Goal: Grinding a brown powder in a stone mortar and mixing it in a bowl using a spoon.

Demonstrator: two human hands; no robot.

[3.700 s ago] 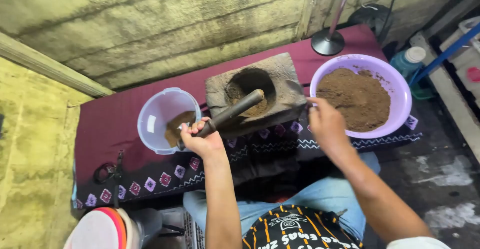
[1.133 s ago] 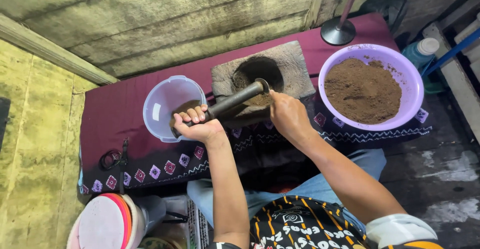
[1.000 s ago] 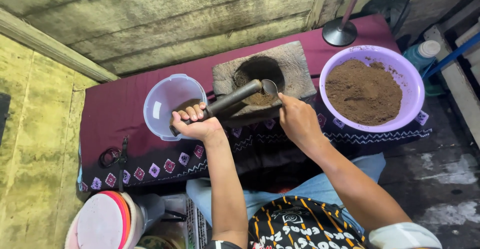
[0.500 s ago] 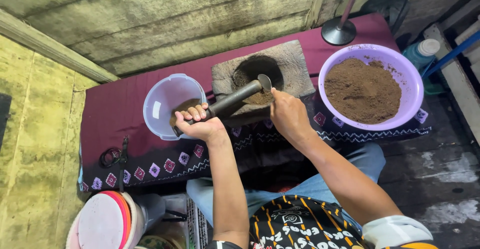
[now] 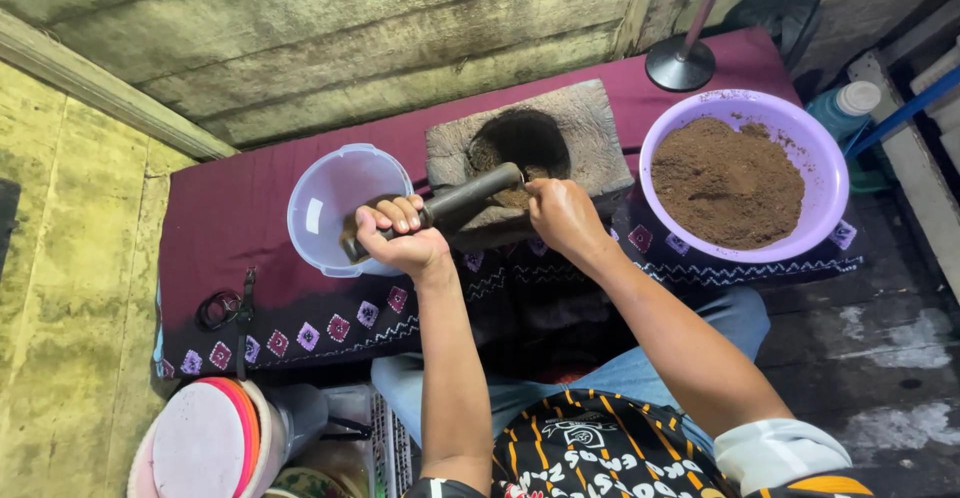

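Observation:
A rough stone mortar block with a round hollow holds brown powder. My left hand grips the lower end of a dark pestle that leans with its head in the hollow. My right hand is at the mortar's front rim, fingers closed on a metal spoon that the hand and pestle hide. A pale blue plastic tub with a little brown powder stands left of the mortar. A purple bowl full of brown powder stands to the right.
Everything rests on a maroon patterned cloth over a low bench by a stained wall. A round metal stand base and a blue bottle are at the back right. Scissors lie left, stacked lids below.
My right hand came from the purple bowl to the mortar with the spoon and now dips down at the front rim, hiding the spoon bowl. My left hand shifted slightly on the pestle.

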